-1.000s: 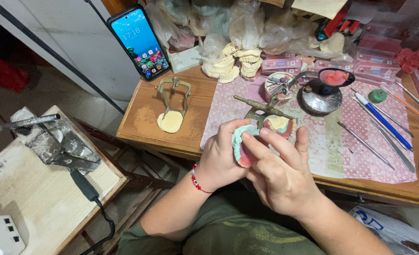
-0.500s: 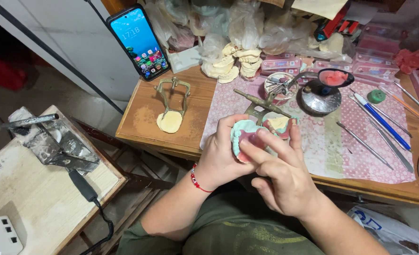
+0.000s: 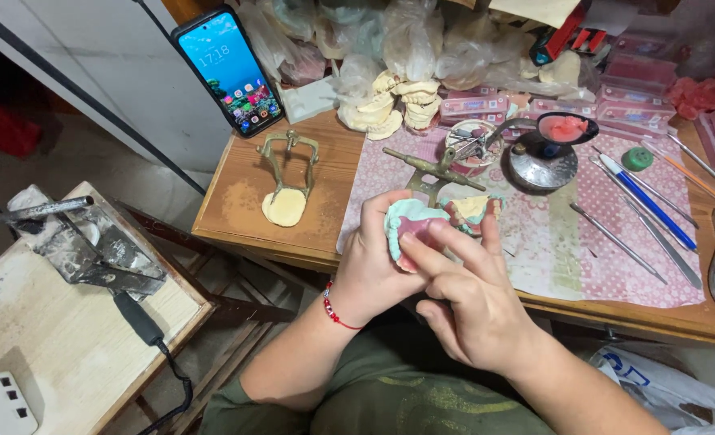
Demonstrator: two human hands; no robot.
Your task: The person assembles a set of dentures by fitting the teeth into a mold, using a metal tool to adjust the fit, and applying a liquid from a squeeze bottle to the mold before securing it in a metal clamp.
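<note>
The left hand (image 3: 369, 270) is cupping a dental cast (image 3: 410, 229), pale green with a pink plate, fingers wrapped around its back so that the worked face is tilting up toward the camera. The right hand (image 3: 470, 310) is bearing on it from the front, its fingers (image 3: 438, 254) pressing onto the pink area; both hands are grasping the cast, neither is released. The piece is being held in the air just above the near edge of the bench (image 3: 245, 197), over the pink patterned mat (image 3: 615, 258), likely so that it is staying close to the eye. A brass articulator (image 3: 434, 173) is lying just behind the hands. A second articulator (image 3: 287, 173) with a plaster base is sitting on bare wood, left. Hand instruments (image 3: 652, 213) are lying in a row to the right. A phone (image 3: 228, 71) is leaning against the wall; bagged casts (image 3: 394, 101) are crowding the back. A side table (image 3: 43, 354) is standing lower left.
</note>
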